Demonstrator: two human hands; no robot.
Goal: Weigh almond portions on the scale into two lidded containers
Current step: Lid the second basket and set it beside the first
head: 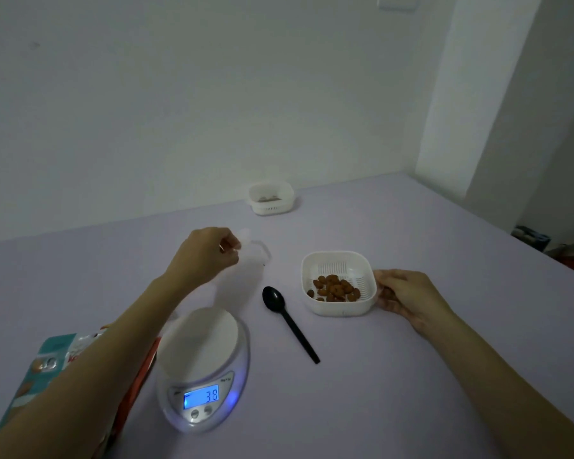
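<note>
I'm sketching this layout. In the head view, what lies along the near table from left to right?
Almond bag → scale → black spoon → container of almonds → right hand gripping it. The left hand with the clear lid overlaps the scale, so it is left out.

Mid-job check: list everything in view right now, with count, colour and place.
table: one, lilac, under everything
scale: one, white and silver, front left, platform bare, blue display lit
near container: one, white, right of centre, no lid on
almonds: small heap, brown, inside the near container
far container: one, white, back by the wall, contents unclear
lid: one, clear, blurred, behind the scale
spoon: one, black, flat between scale and near container
bag: one, teal and red, front left, under the left forearm
clutter: unclear, dark and red, beyond table's right edge
left hand: one, pinches the lid's edge
right hand: one, holds the near container's right wall
</note>
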